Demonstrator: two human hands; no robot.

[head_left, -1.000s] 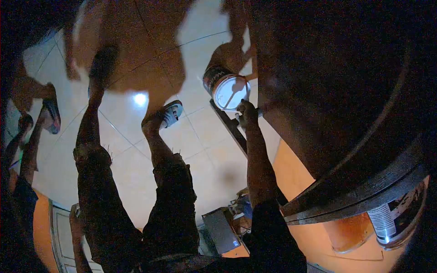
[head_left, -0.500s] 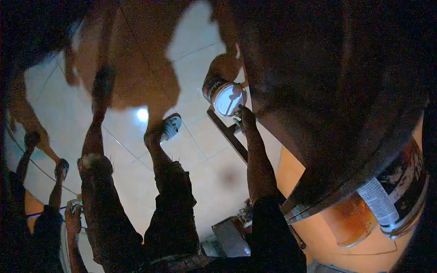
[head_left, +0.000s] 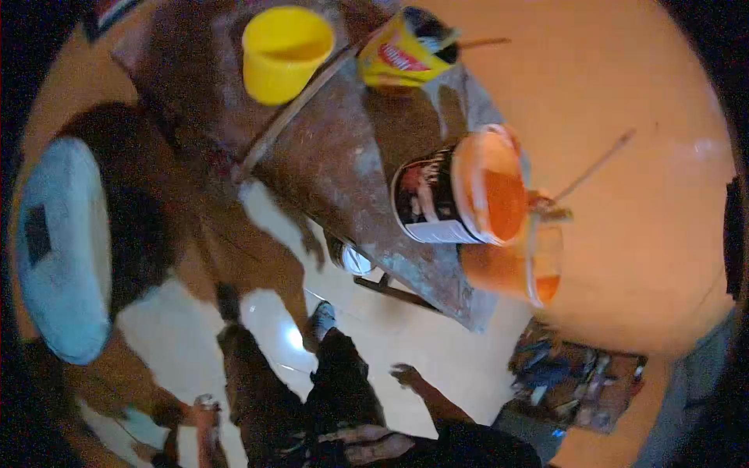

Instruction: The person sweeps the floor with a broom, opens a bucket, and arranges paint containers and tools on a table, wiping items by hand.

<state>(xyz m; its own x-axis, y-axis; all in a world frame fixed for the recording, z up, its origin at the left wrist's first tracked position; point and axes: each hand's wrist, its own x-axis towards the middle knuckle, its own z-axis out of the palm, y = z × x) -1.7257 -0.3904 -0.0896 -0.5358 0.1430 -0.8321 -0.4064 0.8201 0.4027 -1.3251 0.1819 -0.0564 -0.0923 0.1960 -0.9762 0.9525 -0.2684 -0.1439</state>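
My right hand (head_left: 406, 376) hangs over the pale tiled floor, fingers apart and holding nothing. It is below the near corner of a worn, paint-stained table (head_left: 320, 168). My left hand (head_left: 207, 409) is low beside my left leg, its fingers curled; whatever they hold is too dark and small to make out. Under the table a paint can (head_left: 356, 260) with a pale lid stands on the floor, apart from my right hand. A dark-labelled paint bucket (head_left: 427, 195) with an orange-coated inside stands at the table's edge, next to a clear tub (head_left: 546, 265) with orange liquid.
On the table are a yellow bucket (head_left: 273, 74) and a yellow can (head_left: 394, 58) with a stick out of it. A large pale rounded object (head_left: 66, 249) is at left. A box of assorted tools (head_left: 581, 382) lies at lower right. A table leg bar (head_left: 394, 290) crosses the floor.
My right hand has come off the lidded paint can and drawn back toward me. My view has lifted, bringing the tabletop and its buckets into sight.
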